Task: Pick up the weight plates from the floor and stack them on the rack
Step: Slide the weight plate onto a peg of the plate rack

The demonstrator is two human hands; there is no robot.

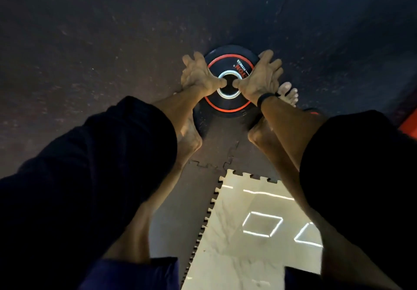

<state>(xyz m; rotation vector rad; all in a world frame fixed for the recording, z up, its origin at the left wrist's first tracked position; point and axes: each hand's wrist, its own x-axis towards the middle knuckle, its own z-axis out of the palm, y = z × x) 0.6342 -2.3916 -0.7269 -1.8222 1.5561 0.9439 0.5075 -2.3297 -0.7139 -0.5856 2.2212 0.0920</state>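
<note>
Dark floor mat (90,41) (interlocking edges) under black weight plate (228,104)

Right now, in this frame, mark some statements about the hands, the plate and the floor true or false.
1. Both hands are on the black round weight plate with the red ring. True: the left hand and right hand each have a thumb at its silver-rimmed centre hole.
2. The plate has a blue ring. False: the ring is red.
3. The person wears shoes. False: a bare foot shows beside the plate.
4. A dark band is on the right wrist. True.
5. The plate sits on the glossy pale tile. False: it is over the dark speckled rubber mat.
</note>
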